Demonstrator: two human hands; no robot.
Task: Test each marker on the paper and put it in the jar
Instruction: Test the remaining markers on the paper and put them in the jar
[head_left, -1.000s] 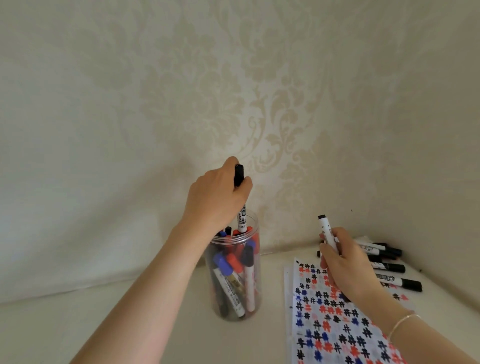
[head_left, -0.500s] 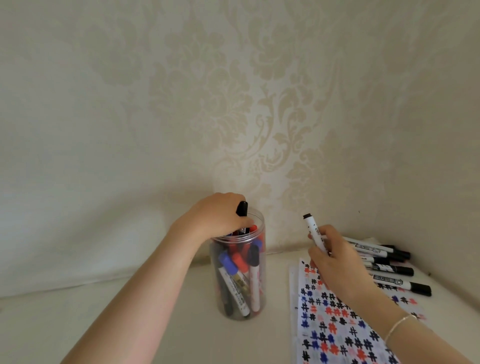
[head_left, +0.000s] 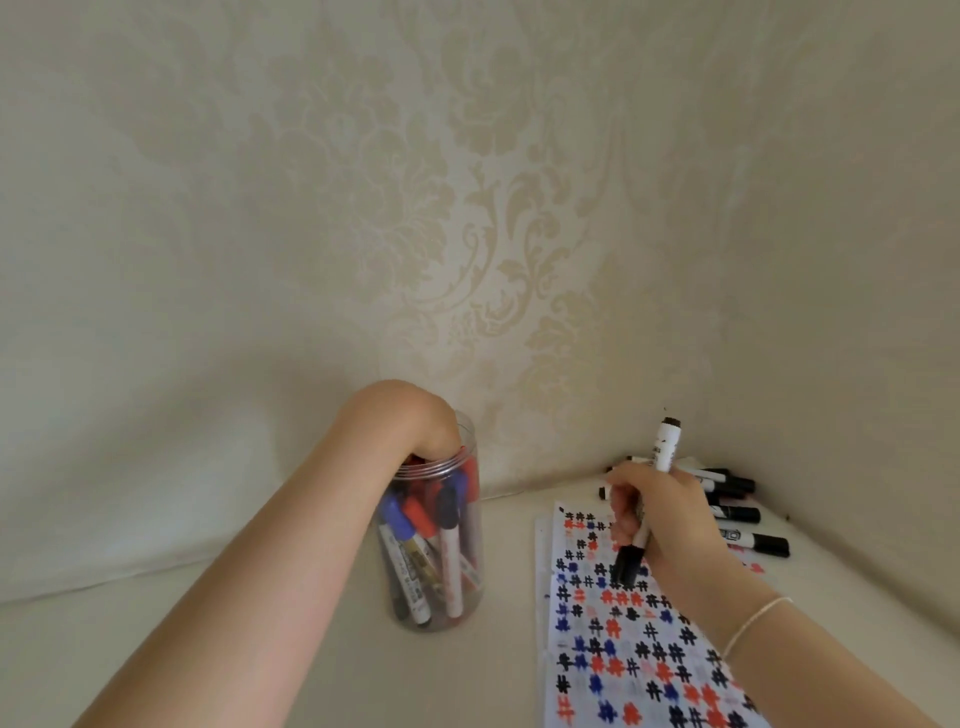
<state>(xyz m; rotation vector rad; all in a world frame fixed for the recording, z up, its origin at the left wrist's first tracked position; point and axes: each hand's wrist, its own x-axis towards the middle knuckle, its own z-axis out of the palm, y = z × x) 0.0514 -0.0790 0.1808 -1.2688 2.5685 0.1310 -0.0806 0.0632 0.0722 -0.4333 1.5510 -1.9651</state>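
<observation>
Clear plastic jar (head_left: 439, 571): many markers stowed. Left hand (head_left: 402, 421) reached into mouth, fingers hidden, grip unclear. Right hand (head_left: 660, 512) gripped black marker (head_left: 647, 506) over paper (head_left: 623, 649). Several untested markers (head_left: 748, 519) remained beside paper.

My left hand (head_left: 402, 421) dips its fingers into the clear jar (head_left: 457, 597) of markers. To its right, my right hand (head_left: 665, 512) grips 1 uncapped marker (head_left: 666, 447) upright, its black cap (head_left: 627, 566) low, over the marked paper (head_left: 623, 665).
</observation>
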